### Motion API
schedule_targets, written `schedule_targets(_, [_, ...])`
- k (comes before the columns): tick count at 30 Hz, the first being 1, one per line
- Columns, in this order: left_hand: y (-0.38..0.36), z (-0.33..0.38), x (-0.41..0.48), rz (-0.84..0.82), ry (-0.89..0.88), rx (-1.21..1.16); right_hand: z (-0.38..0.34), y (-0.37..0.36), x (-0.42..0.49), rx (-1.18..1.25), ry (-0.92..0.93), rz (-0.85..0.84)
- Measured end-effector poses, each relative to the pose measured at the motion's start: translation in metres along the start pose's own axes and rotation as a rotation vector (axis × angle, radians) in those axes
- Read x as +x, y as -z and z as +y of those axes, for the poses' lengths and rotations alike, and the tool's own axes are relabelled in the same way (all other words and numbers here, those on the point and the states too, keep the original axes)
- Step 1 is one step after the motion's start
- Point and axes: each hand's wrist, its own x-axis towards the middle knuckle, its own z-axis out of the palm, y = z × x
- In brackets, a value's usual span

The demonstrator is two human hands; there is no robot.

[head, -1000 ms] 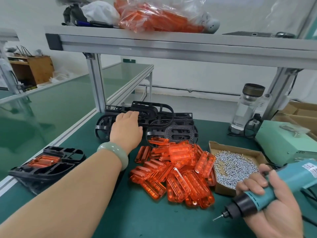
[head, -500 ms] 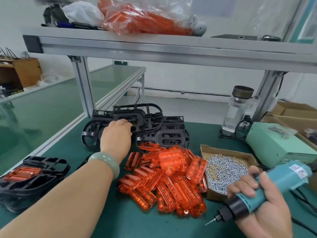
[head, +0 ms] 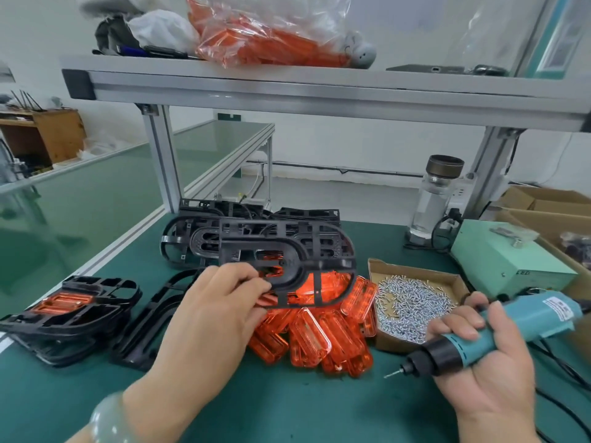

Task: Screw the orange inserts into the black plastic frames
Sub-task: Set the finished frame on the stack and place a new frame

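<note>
From the head camera, the left hand (head: 217, 302) pinches a black plastic frame (head: 287, 247) by its near left edge, thumb and curled fingers closed on the rim. The frame is held off the table, tilted towards the camera. It reaches right and away from the hand, above the pile of orange inserts (head: 319, 337). It is matte, open lattice work with a rounded loop at its right end, and the inserts glow through its gaps.

The inserts are glossy, translucent, rounded rectangles with ribbed faces. They are heaped loosely on the green table mat (head: 287, 410), just right of the left hand.

The right hand (head: 479, 356) is wrapped around a teal electric screwdriver (head: 499, 327) at the near right. The tool has a black collar and a thin bit pointing left and down, clear of the mat. A pale green bracelet (head: 108, 420) circles the left wrist.

More black frames (head: 198, 231) are stacked at the far side behind the held one. At the near left lie frames already fitted with an orange insert (head: 70, 311). Another bare frame (head: 153, 318) lies between them and the left hand.

A shallow cardboard box of small silver screws (head: 412, 302) sits just right of the pile. Beyond it stand a pale green metal box (head: 505, 257) and a clear bottle (head: 435, 199). On the aluminium shelf (head: 319, 87) above is a clear bag of orange parts (head: 271, 36).
</note>
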Motion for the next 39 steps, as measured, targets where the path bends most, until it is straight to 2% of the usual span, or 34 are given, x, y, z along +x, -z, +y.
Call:
schedule_targets(7, [0.009,0.018,-0.040,-0.182,-0.037,-0.084,-0.005,0.000,-0.007,0.037,-0.002,-0.028])
schedule_targets(11, [0.011,0.024,-0.055,-0.379,-0.118,-0.095,-0.007,0.000,-0.008,0.039,0.002,-0.032])
schedule_targets(16, [0.018,0.033,-0.060,-0.607,-0.133,-0.117,-0.008,0.002,-0.006,0.057,0.001,-0.028])
schedule_targets(18, [0.007,0.031,-0.069,-0.473,-0.145,-0.213,-0.008,0.002,-0.006,0.056,-0.001,-0.029])
schedule_targets(22, [0.002,0.032,-0.072,-0.616,-0.120,-0.225,-0.008,0.003,-0.007,0.049,0.004,-0.029])
schedule_targets(27, [0.001,0.039,-0.074,-0.650,-0.101,-0.314,-0.009,0.004,-0.006,0.058,0.005,-0.040])
schedule_targets(28, [0.005,0.042,-0.074,-0.700,-0.083,-0.309,-0.009,0.005,-0.006,0.056,0.005,-0.047])
schedule_targets(32, [0.019,0.050,-0.049,-0.805,-0.247,-0.040,-0.008,0.004,-0.007,0.046,-0.003,-0.070])
schedule_targets(34, [-0.005,0.033,-0.054,-0.663,-0.216,-0.073,-0.008,0.004,-0.007,0.042,-0.004,-0.074])
schedule_targets(35, [-0.009,0.033,-0.054,-0.689,-0.084,-0.129,-0.008,0.004,-0.007,0.044,-0.005,-0.075])
schedule_targets(36, [-0.007,0.029,-0.047,-0.628,0.004,-0.151,-0.008,0.004,-0.007,0.046,-0.006,-0.075])
schedule_targets(39, [0.000,0.005,-0.040,-0.356,0.144,-0.212,-0.008,0.003,-0.007,0.047,-0.006,-0.072])
